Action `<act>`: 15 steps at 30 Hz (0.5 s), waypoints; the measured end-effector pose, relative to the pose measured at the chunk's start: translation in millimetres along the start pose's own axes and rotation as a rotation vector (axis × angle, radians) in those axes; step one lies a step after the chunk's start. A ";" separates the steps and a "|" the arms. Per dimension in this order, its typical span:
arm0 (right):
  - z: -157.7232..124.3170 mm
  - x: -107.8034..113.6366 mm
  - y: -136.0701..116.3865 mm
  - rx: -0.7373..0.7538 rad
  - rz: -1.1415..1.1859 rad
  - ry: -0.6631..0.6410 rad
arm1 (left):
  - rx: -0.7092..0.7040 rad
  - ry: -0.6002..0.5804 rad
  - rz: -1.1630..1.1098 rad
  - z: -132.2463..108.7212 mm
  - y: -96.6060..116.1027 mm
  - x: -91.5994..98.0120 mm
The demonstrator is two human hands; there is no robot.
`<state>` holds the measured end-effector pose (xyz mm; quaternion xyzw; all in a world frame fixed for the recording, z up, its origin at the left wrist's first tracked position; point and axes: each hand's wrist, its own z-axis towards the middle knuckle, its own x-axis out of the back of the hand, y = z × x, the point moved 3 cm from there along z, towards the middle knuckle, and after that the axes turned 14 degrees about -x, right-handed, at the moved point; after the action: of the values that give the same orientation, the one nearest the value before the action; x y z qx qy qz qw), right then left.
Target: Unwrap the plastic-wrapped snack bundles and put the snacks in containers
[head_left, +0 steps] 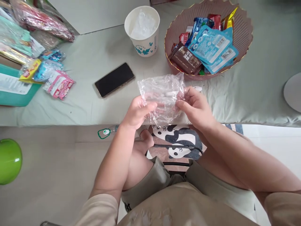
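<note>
A clear, crinkled plastic bag [162, 86] is stretched between my two hands above the table's front edge. My left hand [138, 111] grips its left side, the thumb lying over the film and the other fingers showing through from behind. On the opposite side, my right hand [196, 106] pinches the bag between thumb and fingers. Just beyond the right fingers lies a small white object [198, 88], partly hidden. Past the bag stands a paper cup [145, 47] with crumpled clear plastic [143, 25] inside. A black phone [114, 79] rests left of the bag.
A pink, gold-rimmed bowl [244, 40] of packaged snacks stands at the back right. Several packets, including a pink one [60, 84], lie at the left beside a green box [18, 99]. A round white object [293, 92] sits at the right edge. Below left is a green stool [9, 161].
</note>
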<state>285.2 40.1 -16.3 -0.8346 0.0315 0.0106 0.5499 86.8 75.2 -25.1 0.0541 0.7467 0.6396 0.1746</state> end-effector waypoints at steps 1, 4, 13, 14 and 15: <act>-0.7 0.3 -0.4 -0.027 0.000 -0.046 | -0.007 -0.006 0.026 -0.2 -0.9 1.2; -3.1 -0.7 1.3 -0.171 -0.022 -0.245 | -0.027 -0.037 0.048 -0.7 -3.4 5.0; -3.0 2.7 8.8 -0.260 0.213 -0.345 | -0.147 0.038 -0.122 -0.4 8.7 6.1; -3.3 3.9 8.4 -0.224 0.206 -0.345 | -0.138 0.043 -0.146 -0.6 9.1 4.9; -3.8 4.9 7.9 -0.182 0.179 -0.340 | -0.115 0.036 -0.158 -1.0 8.6 3.5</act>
<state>289.5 33.2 -22.3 -0.8607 0.0112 0.2031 0.4666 82.0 76.9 -17.3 -0.0264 0.7137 0.6664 0.2141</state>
